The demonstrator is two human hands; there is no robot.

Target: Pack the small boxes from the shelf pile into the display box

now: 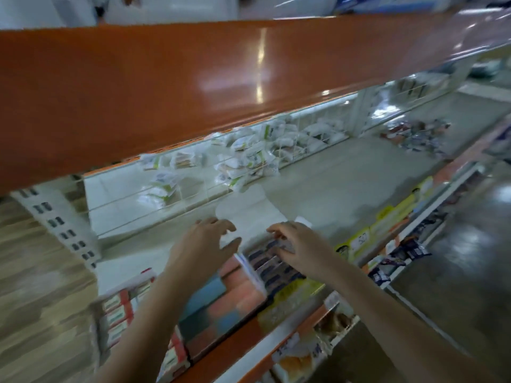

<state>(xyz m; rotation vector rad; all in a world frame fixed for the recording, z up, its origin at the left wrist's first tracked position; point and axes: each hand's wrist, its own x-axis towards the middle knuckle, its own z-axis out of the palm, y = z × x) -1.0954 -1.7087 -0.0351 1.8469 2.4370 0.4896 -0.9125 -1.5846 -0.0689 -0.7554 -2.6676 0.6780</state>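
Small boxes [272, 262] with dark blue marks sit packed in rows inside the display box [250, 268], near the front edge of the shelf [345, 183]. The display box has a white wall on its left side, and its white flap [249, 208] lies open toward the back of the shelf. The picture is blurry, so I cannot count the small boxes.

The right hand [297, 248] rests on top of the rows, with its fingers curled down onto the small boxes. It looks like the fingers pinch one small box at the top, but the blur makes this hard to tell. The left hand [206, 243] floats just left of the display box with its fingers spread and loose, holding nothing.

Just to the left of the display box lies a stack of pink and blue packs [221, 297], partly under the left arm. Further left are white boxes with red ends [124, 308], lined up at the shelf's front corner.

At the back of the shelf, behind a thin wire rail, lie white bags [257, 150] in a loose heap. Yellow price tags [387, 219] run along the shelf's front edge. A wide orange shelf board [166, 87] hangs above it all.
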